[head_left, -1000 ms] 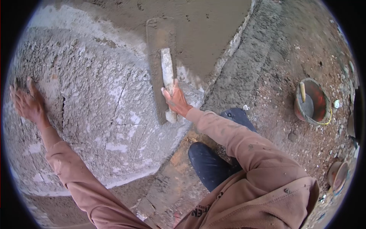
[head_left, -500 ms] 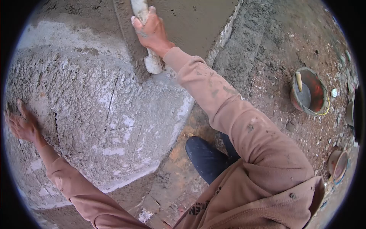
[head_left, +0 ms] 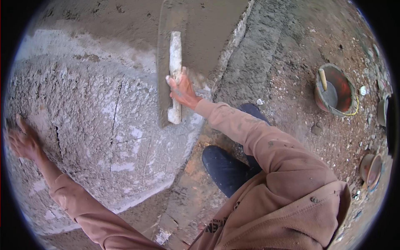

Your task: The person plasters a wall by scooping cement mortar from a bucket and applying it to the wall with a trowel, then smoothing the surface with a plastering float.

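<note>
My right hand is closed around the pale, mortar-stained handle of a long plastering float. The float's flat blade lies over the border between smooth wet mortar and a rough grey surface. At the far left my left hand rests on that rough surface, its fingers spread and holding nothing. A dark crack runs through the surface just right of my left hand.
A bucket with a wooden-handled tool in it stands on gravelly ground at the right. Lower down is a smaller container. A strip of rough mortar borders the slab's right edge. My dark trouser legs are below.
My right hand has drawn the float down toward me and slightly right, and its blade now stands more upright in view. My left hand stays on the rough surface.
</note>
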Action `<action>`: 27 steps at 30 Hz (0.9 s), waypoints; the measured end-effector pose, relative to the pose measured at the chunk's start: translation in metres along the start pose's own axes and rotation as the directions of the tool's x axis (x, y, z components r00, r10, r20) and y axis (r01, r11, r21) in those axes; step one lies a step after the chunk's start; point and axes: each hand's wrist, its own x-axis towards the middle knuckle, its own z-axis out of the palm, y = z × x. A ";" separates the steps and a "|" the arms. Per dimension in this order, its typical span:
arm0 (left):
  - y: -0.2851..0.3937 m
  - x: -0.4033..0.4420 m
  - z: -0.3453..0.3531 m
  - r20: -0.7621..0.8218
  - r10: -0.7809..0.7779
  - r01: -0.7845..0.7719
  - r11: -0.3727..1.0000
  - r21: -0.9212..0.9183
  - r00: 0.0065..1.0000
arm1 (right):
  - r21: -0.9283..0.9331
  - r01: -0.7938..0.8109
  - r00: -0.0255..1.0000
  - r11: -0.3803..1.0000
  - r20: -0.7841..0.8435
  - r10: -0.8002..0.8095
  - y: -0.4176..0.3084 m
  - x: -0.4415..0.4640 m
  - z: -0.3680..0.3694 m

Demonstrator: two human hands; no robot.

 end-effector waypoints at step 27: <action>-0.055 -0.001 0.023 0.066 -0.177 0.161 0.967 0.196 0.982 | -0.222 0.206 0.838 0.953 -0.463 -0.289 -0.008 0.211 -0.140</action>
